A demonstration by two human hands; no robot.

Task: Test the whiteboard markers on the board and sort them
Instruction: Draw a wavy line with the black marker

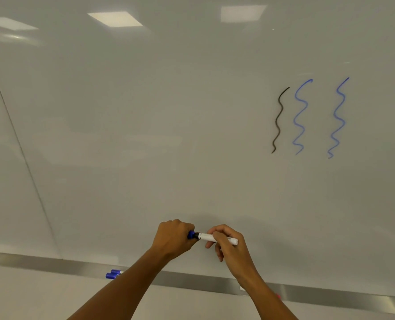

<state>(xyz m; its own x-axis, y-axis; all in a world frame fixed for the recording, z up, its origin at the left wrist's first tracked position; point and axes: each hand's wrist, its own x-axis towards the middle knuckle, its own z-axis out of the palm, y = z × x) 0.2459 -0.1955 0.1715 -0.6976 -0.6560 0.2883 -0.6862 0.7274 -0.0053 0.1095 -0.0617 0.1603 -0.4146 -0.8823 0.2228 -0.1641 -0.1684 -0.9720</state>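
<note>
Far left, low down: two blue-capped whiteboard markers (113, 273) lie side by side on the brushed-metal ledge (192, 281) under the glossy white whiteboard (145, 135). Only their cap ends show; the left forearm covers the rest. Prob. the sorted or waiting pile, can't tell which.

Centre, just above the ledge: left hand (174, 236) is curled tight round the blue cap (191, 234) of the marker in play. A short dark collar shows betw. the cap and the barrel, so the cap is part-way on or off; direction not readable from here.

Next over, right hand (226, 243) pinches the white plastic marker barrel (211, 238) w/ thumb and fingers round its middle, tail end poking out past the knuckles. Marker lies roughly level, near the board but seems not touching it.

Handling, as a judgement: light, stiff, smooth plastic tube, a bit slick, so grip mid-barrel w/ fingertips wrapped round, as here. Cap is a friction fit: needs a straight pull or push along the axis, hands opposed. Twisting sideways risks a slip. Tip is soft felt, so keep fingers off it; ink would smear. Not fragile otherwise.

Right, upper area of the board: black wavy test line (278, 121), then a blue wavy test line (300, 116), then a second blue squiggle (337, 118) well apart. So approx. three tests appear done, all marks legible.
</note>
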